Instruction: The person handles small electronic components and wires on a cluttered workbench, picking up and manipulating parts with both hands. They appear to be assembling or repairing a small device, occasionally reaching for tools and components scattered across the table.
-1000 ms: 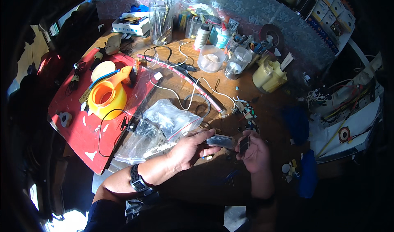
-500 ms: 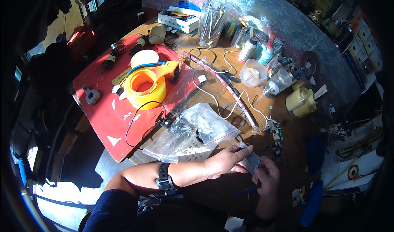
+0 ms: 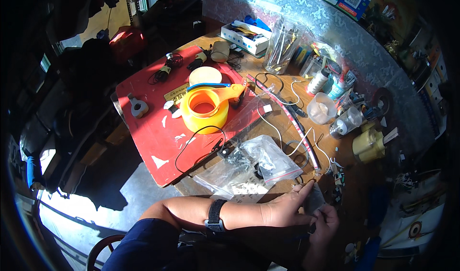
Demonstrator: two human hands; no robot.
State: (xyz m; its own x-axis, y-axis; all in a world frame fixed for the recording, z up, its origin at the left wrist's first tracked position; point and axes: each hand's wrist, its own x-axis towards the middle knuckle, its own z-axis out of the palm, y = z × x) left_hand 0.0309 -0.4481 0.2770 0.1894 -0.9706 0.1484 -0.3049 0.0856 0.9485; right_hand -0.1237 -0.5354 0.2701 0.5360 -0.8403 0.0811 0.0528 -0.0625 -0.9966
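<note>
My left hand [image 3: 286, 207], with a dark watch on its wrist, is closed on a small clear plastic bag [image 3: 314, 199] near the front edge of the wooden table. On the bag's other side, the fingers of my right hand [image 3: 326, 223] pinch its lower edge in shadow. Whatever the small bag contains is too dim to make out. Just beyond my left hand lie larger clear zip bags [image 3: 273, 158], one with a red seal line. Dark cable parts [image 3: 232, 155] show through the plastic.
A red board [image 3: 153, 137] carries a yellow tub with an orange tape dispenser [image 3: 206, 110], cables and a white tape roll [image 3: 139, 108]. A striped strip [image 3: 292, 117] and white cord cross the table. Jars [image 3: 285, 46], cups [image 3: 321, 109] and a white box [image 3: 247, 38] stand behind.
The whole view has shifted, so the table and its contents appear farther right. Both hands still grip the small bag, and my left fingers have moved up along it.
</note>
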